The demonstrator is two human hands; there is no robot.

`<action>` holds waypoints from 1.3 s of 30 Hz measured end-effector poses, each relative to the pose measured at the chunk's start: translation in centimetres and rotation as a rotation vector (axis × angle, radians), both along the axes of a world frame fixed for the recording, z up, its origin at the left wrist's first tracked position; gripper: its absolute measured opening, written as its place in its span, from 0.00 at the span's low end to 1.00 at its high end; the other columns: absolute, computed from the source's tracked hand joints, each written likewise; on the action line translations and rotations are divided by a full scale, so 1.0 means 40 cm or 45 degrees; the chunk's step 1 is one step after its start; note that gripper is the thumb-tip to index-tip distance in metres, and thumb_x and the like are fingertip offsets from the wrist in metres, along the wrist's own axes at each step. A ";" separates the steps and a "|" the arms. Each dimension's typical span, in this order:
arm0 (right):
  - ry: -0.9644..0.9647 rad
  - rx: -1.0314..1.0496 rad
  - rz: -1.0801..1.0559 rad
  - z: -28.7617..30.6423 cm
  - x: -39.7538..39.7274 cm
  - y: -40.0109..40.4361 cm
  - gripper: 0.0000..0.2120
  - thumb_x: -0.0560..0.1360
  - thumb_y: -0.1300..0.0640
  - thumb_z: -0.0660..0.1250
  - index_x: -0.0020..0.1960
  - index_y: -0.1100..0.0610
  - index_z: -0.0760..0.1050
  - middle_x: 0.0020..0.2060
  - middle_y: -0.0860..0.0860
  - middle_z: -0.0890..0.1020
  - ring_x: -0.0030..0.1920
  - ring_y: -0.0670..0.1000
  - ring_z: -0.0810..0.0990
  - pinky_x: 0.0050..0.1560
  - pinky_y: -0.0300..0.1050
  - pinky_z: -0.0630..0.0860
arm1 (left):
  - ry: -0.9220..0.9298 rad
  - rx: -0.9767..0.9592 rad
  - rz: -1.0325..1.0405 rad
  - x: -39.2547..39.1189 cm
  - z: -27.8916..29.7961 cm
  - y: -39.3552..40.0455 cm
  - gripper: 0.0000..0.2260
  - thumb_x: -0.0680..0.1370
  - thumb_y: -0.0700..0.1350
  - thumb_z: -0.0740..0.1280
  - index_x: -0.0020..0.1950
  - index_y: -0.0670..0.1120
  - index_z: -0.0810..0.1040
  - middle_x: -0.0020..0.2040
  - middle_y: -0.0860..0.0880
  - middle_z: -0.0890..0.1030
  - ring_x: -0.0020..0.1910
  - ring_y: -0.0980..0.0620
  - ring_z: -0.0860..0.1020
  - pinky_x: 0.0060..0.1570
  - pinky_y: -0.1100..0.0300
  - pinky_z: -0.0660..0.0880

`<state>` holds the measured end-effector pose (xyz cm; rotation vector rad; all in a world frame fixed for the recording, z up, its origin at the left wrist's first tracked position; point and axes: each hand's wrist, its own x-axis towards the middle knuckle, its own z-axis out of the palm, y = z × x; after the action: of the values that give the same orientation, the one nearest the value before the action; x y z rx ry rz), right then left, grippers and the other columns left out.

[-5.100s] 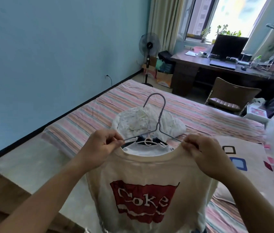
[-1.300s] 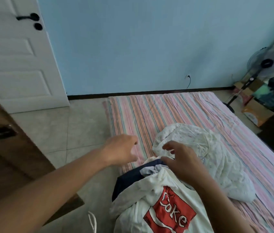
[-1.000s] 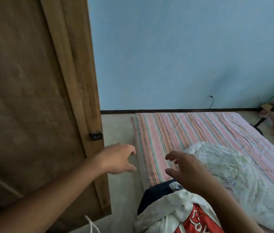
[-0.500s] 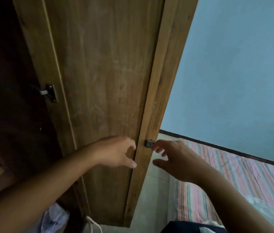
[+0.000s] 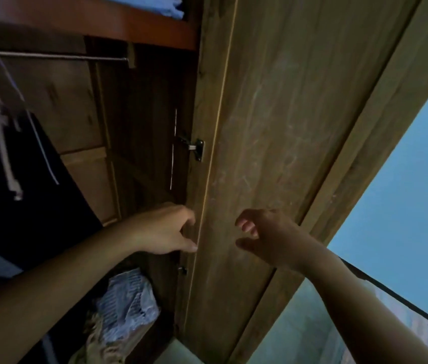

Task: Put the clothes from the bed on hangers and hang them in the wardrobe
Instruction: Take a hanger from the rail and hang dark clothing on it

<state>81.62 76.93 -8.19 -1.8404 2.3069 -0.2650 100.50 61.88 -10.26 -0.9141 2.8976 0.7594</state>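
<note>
Left hand point(image 5: 165, 229) and right hand point(image 5: 268, 237), fingers loosely curled, empty, at wardrobe door point(image 5: 273, 127) edge, likely to widen access to rail point(image 5: 50, 55).

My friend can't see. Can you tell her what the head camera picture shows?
Two bare hands reach toward an open brown wooden wardrobe door: the left hand at its inner edge, the right hand in front, empty. Inside, dark clothes hang from a metal rail.

Open wardrobe point(image 5: 139, 127): free rail point(image 5: 76, 57) space right of dark hanging clothes point(image 5: 10, 166); possibly bundled fabric point(image 5: 126, 306) fills the floor.
</note>
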 end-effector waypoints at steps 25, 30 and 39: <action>-0.157 -0.163 0.450 0.108 0.502 -0.640 0.14 0.78 0.47 0.67 0.60 0.52 0.76 0.54 0.51 0.80 0.54 0.54 0.80 0.49 0.48 0.78 | 0.226 -0.617 0.858 0.517 0.132 -0.336 0.23 0.75 0.49 0.73 0.68 0.42 0.75 0.58 0.41 0.79 0.56 0.42 0.76 0.46 0.56 0.72; -0.176 -0.223 0.367 0.099 0.604 -0.764 0.19 0.78 0.44 0.65 0.60 0.57 0.75 0.60 0.57 0.78 0.58 0.59 0.78 0.51 0.47 0.75 | 0.204 -0.718 0.954 0.526 0.146 -0.405 0.22 0.74 0.47 0.73 0.65 0.42 0.76 0.60 0.36 0.76 0.60 0.36 0.73 0.58 0.48 0.73; -0.312 -0.280 0.216 0.088 0.684 -0.922 0.06 0.78 0.56 0.65 0.48 0.58 0.70 0.54 0.59 0.79 0.55 0.59 0.80 0.43 0.44 0.72 | 0.285 -0.735 0.997 0.536 0.156 -0.465 0.12 0.74 0.46 0.71 0.54 0.42 0.78 0.55 0.38 0.76 0.57 0.38 0.75 0.51 0.52 0.74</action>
<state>108.97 40.03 -4.66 -1.9627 2.0118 -0.7005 121.94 43.26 -4.02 -2.2116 2.9436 -0.0380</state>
